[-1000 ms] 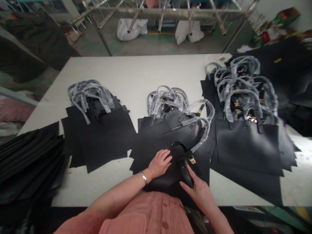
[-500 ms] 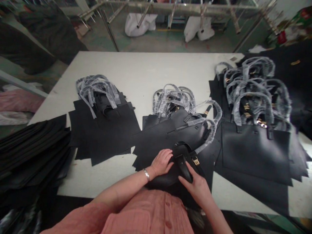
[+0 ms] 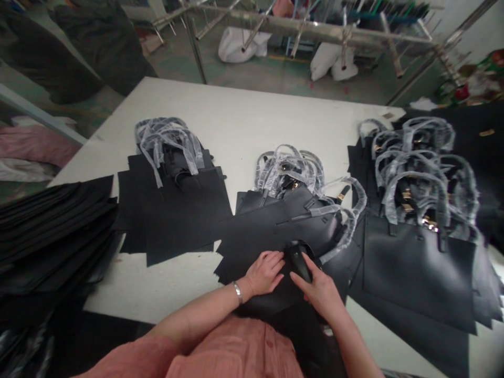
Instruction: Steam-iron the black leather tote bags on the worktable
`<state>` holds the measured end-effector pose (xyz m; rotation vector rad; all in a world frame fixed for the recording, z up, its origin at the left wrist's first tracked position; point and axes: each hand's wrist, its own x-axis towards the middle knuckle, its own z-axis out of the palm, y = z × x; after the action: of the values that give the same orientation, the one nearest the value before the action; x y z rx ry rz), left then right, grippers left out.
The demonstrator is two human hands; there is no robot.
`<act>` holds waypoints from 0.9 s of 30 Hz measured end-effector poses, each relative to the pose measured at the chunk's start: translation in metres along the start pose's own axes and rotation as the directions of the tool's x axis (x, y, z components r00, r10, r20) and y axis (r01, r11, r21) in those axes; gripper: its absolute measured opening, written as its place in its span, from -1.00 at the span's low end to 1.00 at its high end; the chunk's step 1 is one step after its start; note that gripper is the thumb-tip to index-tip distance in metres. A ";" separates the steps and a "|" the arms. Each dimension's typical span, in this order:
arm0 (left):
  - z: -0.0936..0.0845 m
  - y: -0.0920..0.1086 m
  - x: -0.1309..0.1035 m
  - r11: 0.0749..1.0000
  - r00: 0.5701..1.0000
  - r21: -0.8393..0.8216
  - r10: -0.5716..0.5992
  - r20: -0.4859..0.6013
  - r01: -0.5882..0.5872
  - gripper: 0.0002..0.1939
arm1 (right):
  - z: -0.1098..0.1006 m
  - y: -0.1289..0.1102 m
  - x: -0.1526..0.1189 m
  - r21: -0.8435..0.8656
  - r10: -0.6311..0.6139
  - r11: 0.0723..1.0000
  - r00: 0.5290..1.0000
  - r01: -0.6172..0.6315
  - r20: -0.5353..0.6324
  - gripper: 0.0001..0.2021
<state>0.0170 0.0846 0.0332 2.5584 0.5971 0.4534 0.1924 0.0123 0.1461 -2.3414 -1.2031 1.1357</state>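
Note:
My right hand [image 3: 321,290] is wrapped around a black, rounded hand tool [image 3: 300,265], whose exact kind I cannot make out. The tool's front end meets the black leather bag panel [image 3: 252,236] near its upper edge. Beside it, my left hand [image 3: 265,273] lies on the leather, fingers stretched out and lying close together, the tips close to the tool. A plastic-wrapped bag handle [image 3: 346,236] loops out just to the right of the tool. Further wrapped handles [image 3: 289,168] with gold-coloured fittings lie behind the panel. The tool's tip and what it touches are hidden.
A pile of black panels with wrapped handles [image 3: 173,210] lies left of centre, and a larger pile [image 3: 419,262] stands at right. Stacked black sheets [image 3: 55,231] fill the left edge. Behind the white table [image 3: 244,113] runs a metal rack [image 3: 315,26].
The tool in my right hand has moved slightly up over the panel's edge, covering the strap and gold buckle seen before. My left hand stays beside it. The view has shifted and tilted a little.

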 end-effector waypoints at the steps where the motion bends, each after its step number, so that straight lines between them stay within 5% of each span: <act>1: 0.000 0.000 0.000 1.000 1.000 -0.001 0.002 0.002 -0.002 -0.59 | 0.000 -0.002 0.005 0.002 0.008 1.000 1.000 -0.008 0.019 -0.32; 8: 0.005 -0.001 0.000 1.000 1.000 0.017 -0.016 0.006 0.016 -0.56 | -0.013 -0.030 0.035 0.059 -0.043 0.997 0.999 0.042 0.011 -0.32; 13: 0.005 0.000 -0.001 0.999 1.000 0.010 -0.030 -0.008 0.030 -0.52 | -0.015 -0.041 0.031 0.062 -0.067 0.996 0.998 0.067 -0.002 -0.32; 23: 0.001 -0.001 0.002 0.999 0.999 -0.017 -0.036 0.039 0.037 -0.53 | 0.005 -0.058 0.071 -0.070 -0.118 0.990 0.992 0.121 0.037 -0.29; 27: 0.002 0.001 0.001 0.998 0.998 -0.005 -0.057 0.028 0.057 -0.54 | 0.002 -0.059 0.067 -0.080 -0.134 0.987 0.989 0.139 0.070 -0.29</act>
<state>0.0188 0.0836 0.0315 2.5308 0.6555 0.3993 0.1807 0.1005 0.1422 -2.2573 -1.4375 1.1427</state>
